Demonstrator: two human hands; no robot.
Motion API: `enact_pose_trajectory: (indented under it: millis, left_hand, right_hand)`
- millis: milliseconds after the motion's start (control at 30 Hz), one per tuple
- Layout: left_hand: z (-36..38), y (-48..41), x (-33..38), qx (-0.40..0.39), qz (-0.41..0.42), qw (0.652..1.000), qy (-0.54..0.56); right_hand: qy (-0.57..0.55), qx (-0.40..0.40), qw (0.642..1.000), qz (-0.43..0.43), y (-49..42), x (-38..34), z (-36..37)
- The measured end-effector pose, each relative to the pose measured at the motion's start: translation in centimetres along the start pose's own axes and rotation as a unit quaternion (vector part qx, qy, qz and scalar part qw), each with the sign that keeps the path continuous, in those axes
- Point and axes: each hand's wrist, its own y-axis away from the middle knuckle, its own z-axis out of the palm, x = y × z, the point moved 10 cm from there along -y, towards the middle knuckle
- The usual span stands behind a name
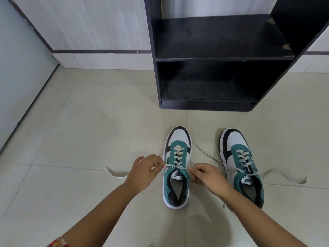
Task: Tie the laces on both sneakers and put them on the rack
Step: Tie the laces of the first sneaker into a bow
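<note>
Two teal, white and black sneakers stand side by side on the tiled floor, toes pointing toward the rack. My left hand [146,172] pinches the left lace end of the left sneaker [177,166], just left of its top eyelets. On the other side, my right hand [207,177] pinches the right lace end, and both ends are pulled taut sideways. The right sneaker [242,164] has loose laces [284,177] trailing across the floor. A black rack [222,57] with two bare shelves stands ahead against the wall.
A loose lace tail [114,173] lies on the floor left of my left hand. Pale floor tiles [89,122] stretch between me and the rack. A light wall with a dark stripe [99,50] runs behind, and a pale door or panel [21,77] is on the left.
</note>
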Motion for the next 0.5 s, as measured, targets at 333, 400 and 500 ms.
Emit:
enact_pose_trajectory:
  millis: [333,400,500]
  left_hand:
    - [-1.8,0.1,4.5,-0.011,-0.068,0.901,0.428]
    - [-1.7,0.0,5.3,-0.017,-0.051,0.906,0.419]
    - [-1.1,0.0,5.9,-0.04,-0.03,0.917,0.396]
  right_hand:
    - [-0.268,-0.009,0.96,-0.08,1.0,-5.9,0.5]
    - [-0.276,-0.009,0.959,-0.068,0.7,-5.6,0.8]
    - [-0.261,-0.016,0.963,-0.068,0.3,-5.2,1.4]
